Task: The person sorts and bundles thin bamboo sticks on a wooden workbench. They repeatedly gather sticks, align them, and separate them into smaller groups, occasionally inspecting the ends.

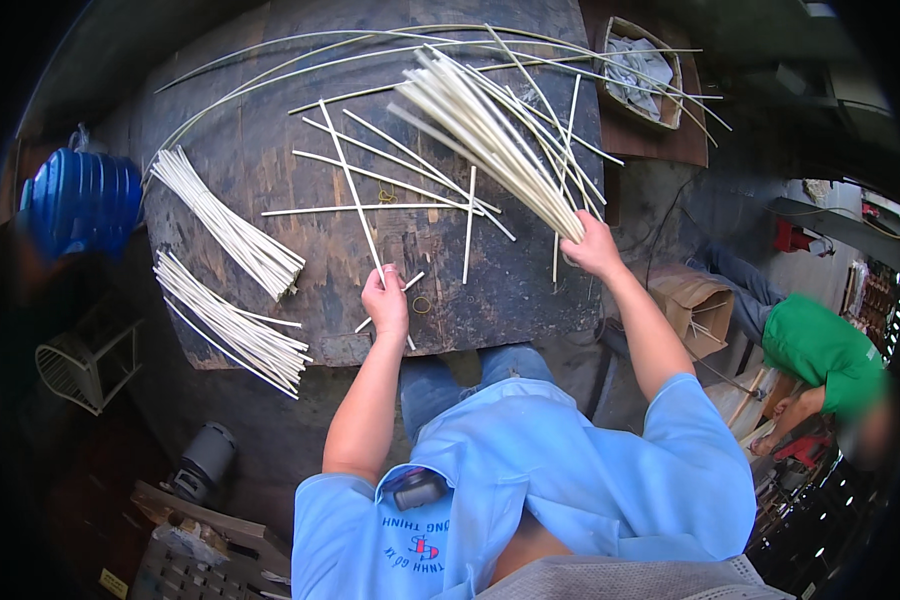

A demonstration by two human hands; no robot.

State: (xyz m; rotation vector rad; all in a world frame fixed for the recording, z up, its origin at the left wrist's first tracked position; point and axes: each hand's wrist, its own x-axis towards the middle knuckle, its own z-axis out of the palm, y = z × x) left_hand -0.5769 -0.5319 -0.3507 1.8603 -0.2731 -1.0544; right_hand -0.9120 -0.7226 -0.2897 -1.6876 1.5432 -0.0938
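Observation:
Near the front edge of the dark wooden table [250, 115], my left hand [385, 300] is closed on the near end of one thin pale stick [350, 185], which slants away over the tabletop. In my right hand [593, 245], further right, the near ends of a thick bundle of sticks [495, 150] are gripped; its far ends fan out and look blurred. Loose sticks [370, 207] lie crisscrossed between and beyond the hands. Two groups of similar sticks, an upper bundle [225, 225] and a lower bundle [232, 325], rest at the table's left side.
Long bent canes [300, 80] arc across the far side. A yellowish rubber band [422, 304] lies by my left hand. At far right is a box with grey cloth [638, 78]. A blue water jug [82, 195] stands left. A cardboard box [695, 305] and a person in green [825, 345] are right.

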